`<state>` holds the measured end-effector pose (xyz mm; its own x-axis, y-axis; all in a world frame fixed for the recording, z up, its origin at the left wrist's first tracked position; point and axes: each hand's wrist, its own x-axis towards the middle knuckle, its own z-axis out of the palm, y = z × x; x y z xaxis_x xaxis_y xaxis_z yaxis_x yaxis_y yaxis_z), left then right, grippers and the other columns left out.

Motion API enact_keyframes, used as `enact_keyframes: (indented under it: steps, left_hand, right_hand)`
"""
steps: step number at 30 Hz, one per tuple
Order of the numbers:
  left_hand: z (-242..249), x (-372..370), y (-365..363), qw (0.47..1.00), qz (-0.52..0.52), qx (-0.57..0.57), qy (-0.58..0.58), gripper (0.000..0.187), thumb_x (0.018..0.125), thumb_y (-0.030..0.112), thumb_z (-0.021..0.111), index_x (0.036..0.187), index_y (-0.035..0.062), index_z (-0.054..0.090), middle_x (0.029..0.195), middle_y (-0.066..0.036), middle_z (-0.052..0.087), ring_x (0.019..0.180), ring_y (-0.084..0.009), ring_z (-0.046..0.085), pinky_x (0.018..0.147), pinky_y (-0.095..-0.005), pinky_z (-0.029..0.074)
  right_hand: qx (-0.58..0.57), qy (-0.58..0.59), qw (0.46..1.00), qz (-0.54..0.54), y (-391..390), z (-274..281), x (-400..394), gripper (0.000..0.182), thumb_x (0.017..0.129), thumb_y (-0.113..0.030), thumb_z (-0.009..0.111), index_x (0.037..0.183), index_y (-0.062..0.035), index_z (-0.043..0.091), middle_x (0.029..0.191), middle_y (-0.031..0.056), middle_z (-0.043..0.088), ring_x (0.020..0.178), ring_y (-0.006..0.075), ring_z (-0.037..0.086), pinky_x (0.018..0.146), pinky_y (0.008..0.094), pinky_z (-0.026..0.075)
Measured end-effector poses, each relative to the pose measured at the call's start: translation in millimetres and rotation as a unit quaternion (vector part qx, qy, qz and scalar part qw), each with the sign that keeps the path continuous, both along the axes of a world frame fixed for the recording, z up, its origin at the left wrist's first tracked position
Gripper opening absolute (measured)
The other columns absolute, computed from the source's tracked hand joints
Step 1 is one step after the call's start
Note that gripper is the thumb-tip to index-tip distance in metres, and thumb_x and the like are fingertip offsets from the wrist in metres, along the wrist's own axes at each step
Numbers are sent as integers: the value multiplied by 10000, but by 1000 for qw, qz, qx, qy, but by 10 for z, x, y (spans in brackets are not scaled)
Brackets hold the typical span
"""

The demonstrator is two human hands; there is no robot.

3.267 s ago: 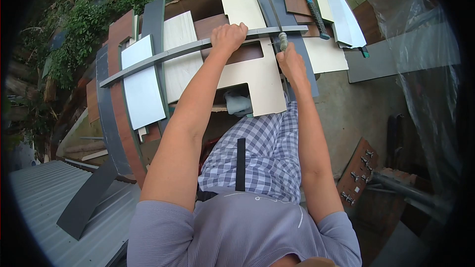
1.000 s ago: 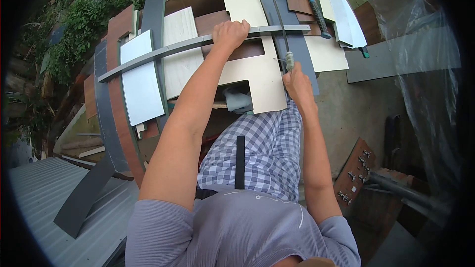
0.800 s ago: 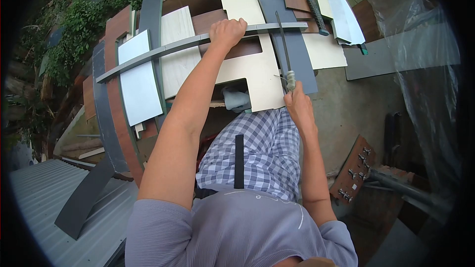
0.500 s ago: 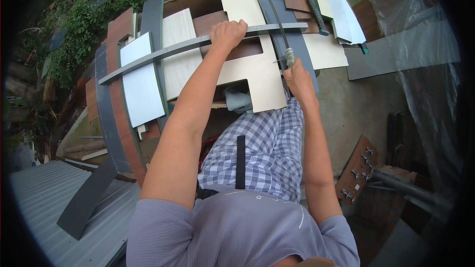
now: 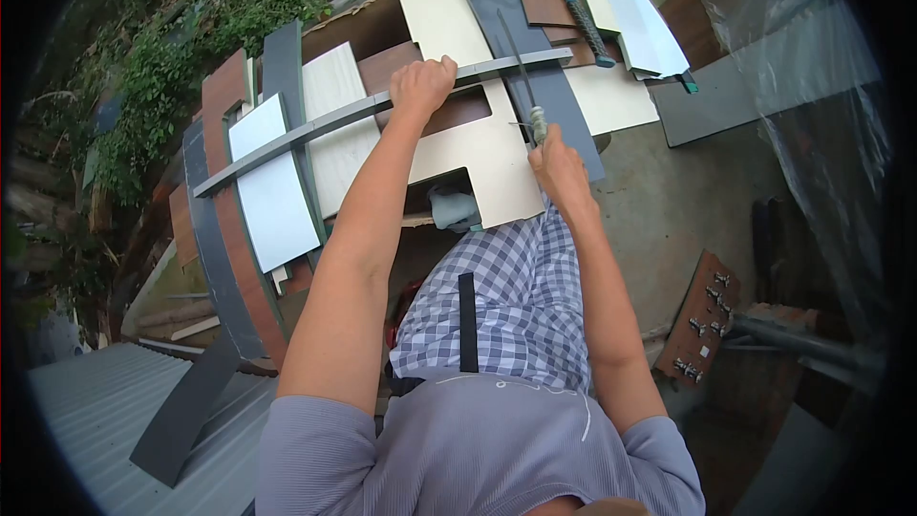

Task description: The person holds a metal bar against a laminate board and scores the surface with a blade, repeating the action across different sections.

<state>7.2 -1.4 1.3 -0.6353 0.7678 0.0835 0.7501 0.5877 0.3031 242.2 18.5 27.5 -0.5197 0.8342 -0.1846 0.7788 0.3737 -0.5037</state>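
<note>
A long grey metal bar (image 5: 334, 118) lies across a pile of boards. My left hand (image 5: 423, 86) is closed around it near its middle, pressing it over the cream board (image 5: 506, 172). Gripped in my right hand (image 5: 561, 170) is a hacksaw (image 5: 538, 122) with a pale handle, seen nearly edge-on. Its thin length crosses the bar close to the right end, above a dark grey board (image 5: 585, 139). The tip points away from me.
A hammer (image 5: 580, 14) with a blue and black handle lies on boards at the upper right. Clear plastic sheeting (image 5: 812, 115) hangs at the right. A brown panel with metal fittings (image 5: 694, 320) leans lower right. Corrugated metal (image 5: 86, 411) lies lower left, and plants (image 5: 181, 57) grow beyond.
The hacksaw has drawn back slightly toward me across the bar. My left hand keeps its hold on the bar. The whole view has shifted a little.
</note>
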Motion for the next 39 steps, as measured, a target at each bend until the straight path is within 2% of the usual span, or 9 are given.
enact_keyframes:
  steps: [3,5,7,10,14,15,27,32,39]
  left_hand:
    - [-52,-17,40,1000,-19,-25,-3,614,904,383,250,799,-30,693,841,-273,641,852,-439,621,834,-477,465]
    - [-293,-134,54,996,-63,-63,23,629,907,390,225,870,-41,681,906,-299,626,891,-451,605,855,-498,446]
    - [-190,-105,43,996,-43,-79,-7,621,904,385,229,881,-44,677,920,-297,625,890,-450,604,861,-498,442]
    - [-130,-86,71,997,-42,-57,0,619,900,385,238,851,-46,680,905,-293,629,885,-449,605,863,-497,440]
    - [-374,-236,101,994,-71,-41,66,626,898,383,239,810,-49,684,874,-296,629,879,-451,606,861,-490,443]
    - [-218,-150,95,998,-36,-51,3,628,897,386,240,822,-53,682,881,-300,626,889,-454,605,870,-485,442]
    - [-331,-255,115,998,-15,-62,-14,623,894,393,265,802,-60,681,885,-309,622,889,-458,601,877,-480,433]
    - [-261,-332,92,997,-20,-75,-13,624,889,374,235,644,16,684,661,-162,655,803,-383,633,834,-443,455]
    - [-210,-307,129,997,-16,-71,-17,625,888,380,236,678,6,690,685,-180,656,818,-398,628,841,-455,450]
  right_hand:
    - [-2,7,1000,-12,-162,-46,224,238,815,-131,482,987,26,436,838,322,616,808,475,611,743,555,465]
    - [-16,39,999,-28,-256,-65,307,226,806,-115,483,977,27,441,814,304,622,784,465,620,720,549,478]
    - [-8,54,998,-30,-295,-96,305,220,804,-116,490,970,22,447,802,292,625,786,459,623,717,539,482]
    - [-18,72,997,-38,-228,-142,266,220,825,-143,475,957,24,424,798,298,617,803,462,613,758,543,462]
    - [2,68,997,-30,-34,-182,182,241,820,-147,488,973,30,430,827,305,616,837,472,605,766,546,458]
    - [6,71,997,-25,23,-152,135,249,819,-148,493,980,32,431,840,308,616,848,476,602,769,547,456]
    - [-45,117,991,-37,118,-416,-129,237,826,-144,502,970,30,431,865,308,621,851,464,611,773,547,456]
    - [-49,133,990,-22,130,-427,-187,222,824,-131,501,949,40,436,849,311,620,836,462,617,764,540,466]
    - [-32,146,988,-26,142,-396,-174,235,825,-133,498,965,43,430,837,305,622,830,468,614,759,546,464]
